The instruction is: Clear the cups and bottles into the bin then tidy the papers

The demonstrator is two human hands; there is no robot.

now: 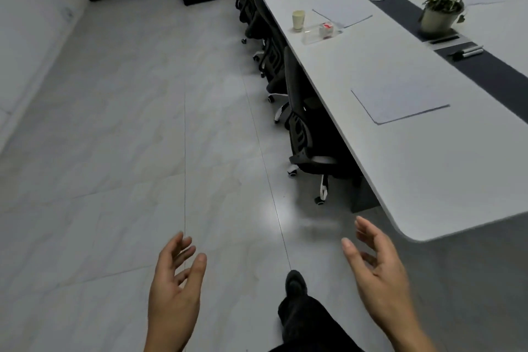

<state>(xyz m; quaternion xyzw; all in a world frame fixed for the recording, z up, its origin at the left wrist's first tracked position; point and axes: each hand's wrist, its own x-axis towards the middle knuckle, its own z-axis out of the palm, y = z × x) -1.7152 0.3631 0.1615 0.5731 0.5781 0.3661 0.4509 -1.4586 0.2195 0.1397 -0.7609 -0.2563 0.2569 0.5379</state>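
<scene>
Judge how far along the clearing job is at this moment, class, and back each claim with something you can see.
Done: nothing can be confirmed; no bin is in view. In hand: nothing, since the left hand and right hand are open and empty above the floor. Left: a paper cup and a clear bottle lying on its side remain on the table, and the papers lie spread along it.

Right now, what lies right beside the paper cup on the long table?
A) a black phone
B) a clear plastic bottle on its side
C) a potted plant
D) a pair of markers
B: the clear plastic bottle with a red-and-white label lies on its side next to the upright paper cup near the table edge; the potted plant stands farther across.
</scene>
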